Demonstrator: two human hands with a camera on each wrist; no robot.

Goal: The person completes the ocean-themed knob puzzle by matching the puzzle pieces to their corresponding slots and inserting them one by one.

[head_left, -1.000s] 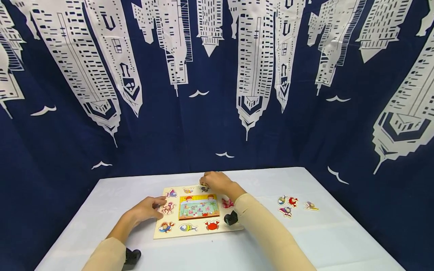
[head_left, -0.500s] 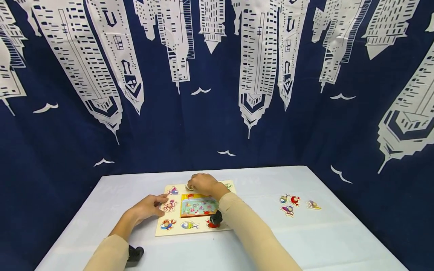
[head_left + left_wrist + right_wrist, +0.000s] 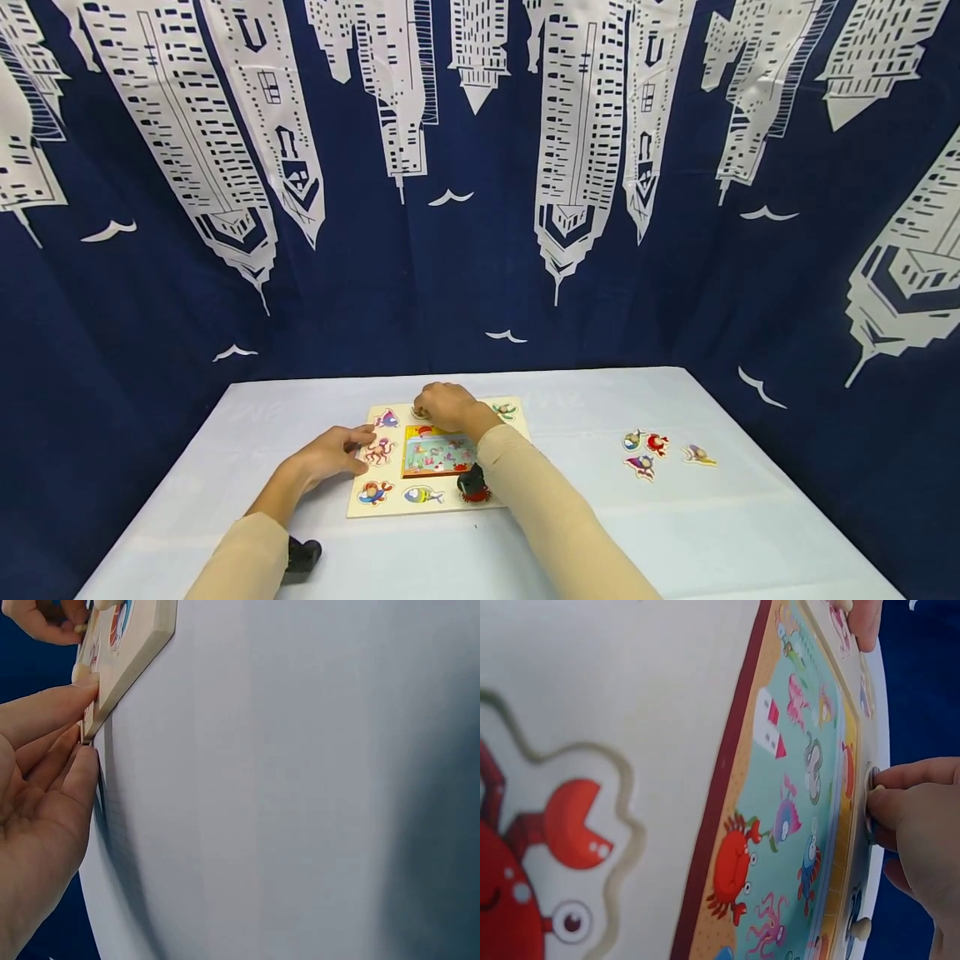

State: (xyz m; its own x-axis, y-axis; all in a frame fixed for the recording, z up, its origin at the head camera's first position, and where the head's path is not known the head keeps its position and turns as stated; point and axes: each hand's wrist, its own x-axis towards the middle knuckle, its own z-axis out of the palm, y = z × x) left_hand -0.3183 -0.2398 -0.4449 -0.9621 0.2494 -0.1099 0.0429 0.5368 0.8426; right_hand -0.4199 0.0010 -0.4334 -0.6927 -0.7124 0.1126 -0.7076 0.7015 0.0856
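A wooden sea-animal knob puzzle board lies on the table. My right hand is over its far edge; in the right wrist view thumb and fingers pinch a puzzle piece, mostly hidden by the fingertips. My left hand rests at the board's left edge, relaxed, with the thumb on top in the left wrist view and fingers beside the edge. The octopus shows between them. On the near side are a striped fish and a red crab, partly hidden in the head view.
Several loose pieces, including a small red crab and a purple fish, lie on the white table to the right. A dark blue curtain with white buildings hangs behind. Each wrist wears a black camera.
Along the board's far edge, my right hand has moved left from a dark piece to the piece beside it, halting there for the last half second. My left hand stays at the left edge.
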